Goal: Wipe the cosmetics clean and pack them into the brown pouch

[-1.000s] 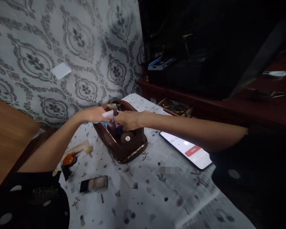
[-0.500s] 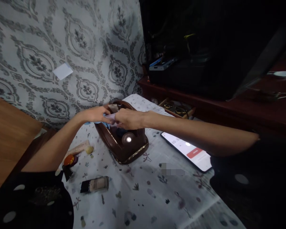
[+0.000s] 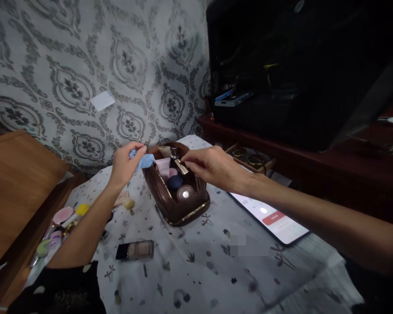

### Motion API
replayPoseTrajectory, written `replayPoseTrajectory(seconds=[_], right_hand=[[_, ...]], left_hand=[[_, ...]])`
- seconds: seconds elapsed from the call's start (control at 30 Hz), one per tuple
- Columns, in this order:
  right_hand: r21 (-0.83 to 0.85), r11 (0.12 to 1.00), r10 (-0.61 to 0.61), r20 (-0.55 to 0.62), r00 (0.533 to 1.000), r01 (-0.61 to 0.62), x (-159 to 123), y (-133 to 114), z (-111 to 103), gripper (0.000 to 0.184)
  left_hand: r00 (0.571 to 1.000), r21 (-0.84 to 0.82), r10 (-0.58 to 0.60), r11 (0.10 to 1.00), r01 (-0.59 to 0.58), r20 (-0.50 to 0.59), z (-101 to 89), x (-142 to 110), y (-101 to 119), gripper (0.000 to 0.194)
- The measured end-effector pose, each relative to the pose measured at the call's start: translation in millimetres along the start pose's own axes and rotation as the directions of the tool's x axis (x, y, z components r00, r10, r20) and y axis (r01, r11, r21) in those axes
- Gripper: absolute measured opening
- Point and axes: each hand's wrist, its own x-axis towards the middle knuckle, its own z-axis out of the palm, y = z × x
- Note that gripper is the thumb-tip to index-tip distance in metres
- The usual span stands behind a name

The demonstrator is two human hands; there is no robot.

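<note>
Printed tablecloth (image 3: 203, 272) bears a brown bag (image 3: 159, 189); left fingers (image 3: 136, 145) pinch blue material (image 3: 146, 161).

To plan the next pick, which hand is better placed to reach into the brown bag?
Likely the right hand: its fingertips are over the bag; the left hand holds a blue item.

On the tablecloth (image 3: 196, 270) before me sits the bag (image 3: 170, 211), a tube (image 3: 163, 166) in it, the bottle (image 3: 140, 250) nearer me to its left, the phone (image 3: 286, 231) right, the wall (image 3: 127, 61) behind.
</note>
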Motion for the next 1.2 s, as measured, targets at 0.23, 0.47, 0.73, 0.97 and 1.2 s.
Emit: replayPoseTrajectory(seconds=[0.23, 0.47, 0.73, 0.97, 1.2], right_hand=[[0.118, 0.993, -0.016, -0.035, 0.999, 0.020, -35, -3, 10, 0.024], [0.258, 0.959, -0.114, -0.042, 0.993, 0.121, -67, -21, 40, 0.026], [0.309, 0.946, -0.172, 0.222, 0.960, 0.098, -81, -53, 102, 0.026], [0.200, 0.979, -0.132, 0.440, 0.888, 0.046, -74, -85, 140, 0.041], [0.178, 0.982, -0.132, 0.427, 0.895, 0.060, -56, -102, 171, 0.062]], left_hand=[[0.996, -0.052, -0.086, 0.995, 0.088, 0.032, -5.4, -69, -20, 0.031], [0.969, 0.037, -0.053, 0.998, 0.046, 0.240, 0.7, -141, -37, 0.032], [0.895, 0.118, 0.060, 0.985, -0.125, 0.443, 12.1, -209, -44, 0.032], [0.916, 0.179, 0.121, 0.963, -0.202, 0.383, 21.2, -234, -68, 0.033], [0.950, 0.179, 0.093, 0.972, -0.152, 0.299, 31.6, -222, -81, 0.038]])
